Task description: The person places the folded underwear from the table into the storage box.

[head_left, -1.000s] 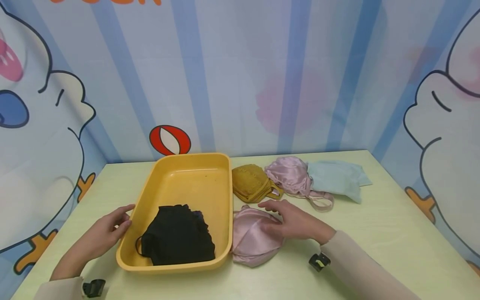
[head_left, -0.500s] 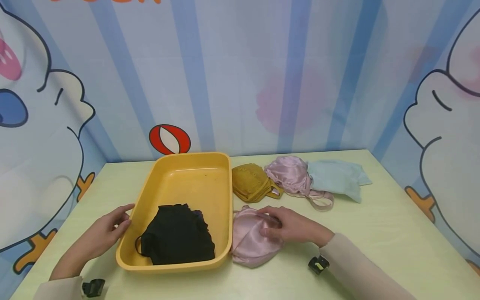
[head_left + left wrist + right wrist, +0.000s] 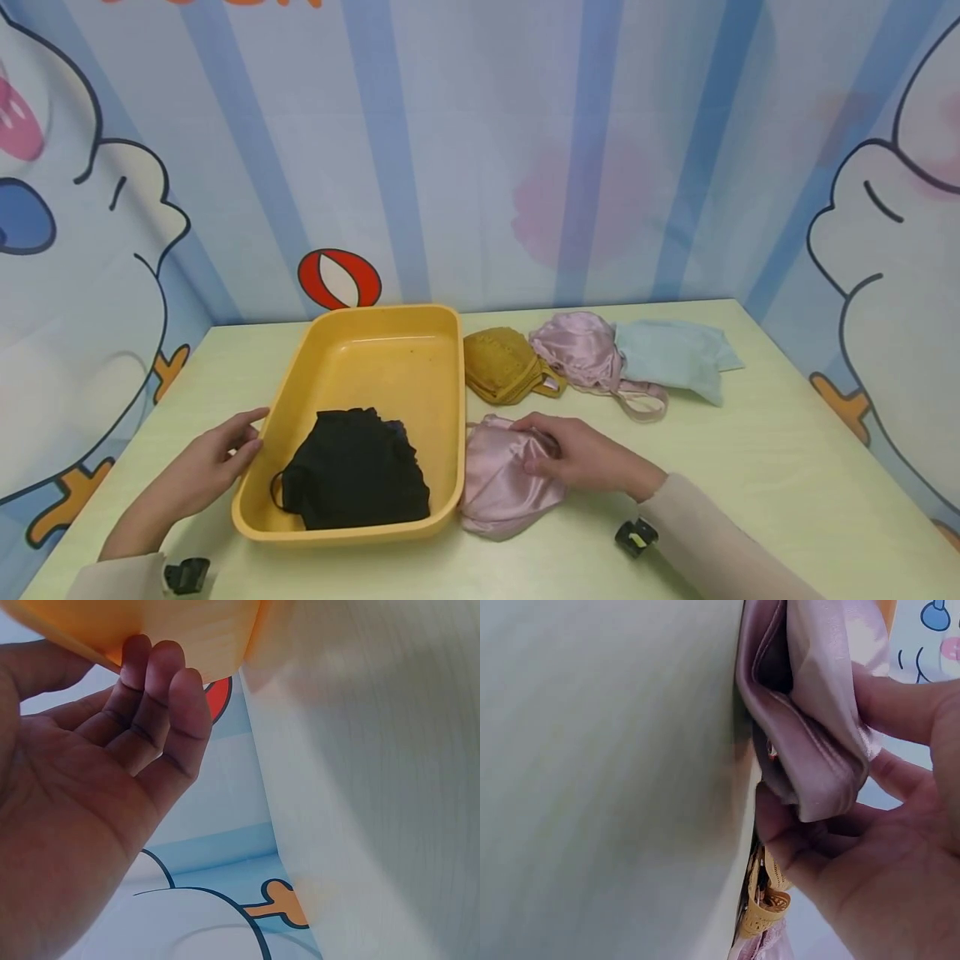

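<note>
In the head view, my right hand (image 3: 577,454) grips the right side of a folded pink satin bra (image 3: 498,492) lying against the yellow tray (image 3: 459,400). The right wrist view shows the thumb on top of the satin fold (image 3: 821,750) and fingers tucked beneath its edge. My left hand (image 3: 206,467) is at the tray's left side, fingertips at the outer wall and fingers loosely bent, as the left wrist view also shows. Inside the tray's near half lies a folded black garment (image 3: 360,475) with a thin strap loop.
Behind the right hand, a mustard bra (image 3: 502,362), a lighter pink satin bra (image 3: 581,350) with a strap loop, and a pale mint cloth (image 3: 671,358) lie in a row on the table (image 3: 787,467). A printed curtain (image 3: 480,167) stands along the table's back edge.
My right hand has lowered from above the pink satin bra and now grips its side; the satin has creased and shifted slightly. The left hand and the tray stay in place.
</note>
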Motion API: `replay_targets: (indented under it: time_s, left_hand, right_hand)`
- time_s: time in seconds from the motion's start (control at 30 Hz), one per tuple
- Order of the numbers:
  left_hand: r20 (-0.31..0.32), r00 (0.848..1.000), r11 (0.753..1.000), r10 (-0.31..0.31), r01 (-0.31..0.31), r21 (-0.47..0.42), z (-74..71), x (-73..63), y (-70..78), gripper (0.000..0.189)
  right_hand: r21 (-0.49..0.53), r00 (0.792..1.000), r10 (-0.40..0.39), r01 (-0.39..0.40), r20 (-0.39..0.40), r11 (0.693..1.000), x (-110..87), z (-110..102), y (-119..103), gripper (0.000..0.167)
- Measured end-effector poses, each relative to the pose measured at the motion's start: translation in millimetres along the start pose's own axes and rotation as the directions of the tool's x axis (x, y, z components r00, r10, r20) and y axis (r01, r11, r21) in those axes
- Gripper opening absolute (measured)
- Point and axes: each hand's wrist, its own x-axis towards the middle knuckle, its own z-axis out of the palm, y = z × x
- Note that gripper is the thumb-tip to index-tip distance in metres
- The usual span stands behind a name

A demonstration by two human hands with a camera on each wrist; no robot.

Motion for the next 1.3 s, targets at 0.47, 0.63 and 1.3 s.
replay_targets:
  time_s: [0.47, 0.63, 1.3]
  left_hand:
    - [0.003, 1.0, 1.0, 0.001, -0.001, -0.008, -0.5, 0.1, -1.4, 0.043]
    - [0.002, 1.0, 1.0, -0.008, 0.008, 0.002, -1.1, 0.6, -0.7, 0.043]
    - [0.007, 1.0, 1.0, -0.017, 0.017, 0.007, 0.9, 0.7, -0.2, 0.044]
  right_hand:
    - [-0.021, 0.977, -0.095, 0.092, -0.19, 0.996, -7.6, -7, -18, 0.036]
    - [-0.029, 0.962, -0.125, 0.121, -0.244, 0.992, -11.7, -11, -22, 0.035]
    - [-0.125, 0.78, -0.295, 0.273, -0.552, 0.954, -22.3, -30, -39, 0.042]
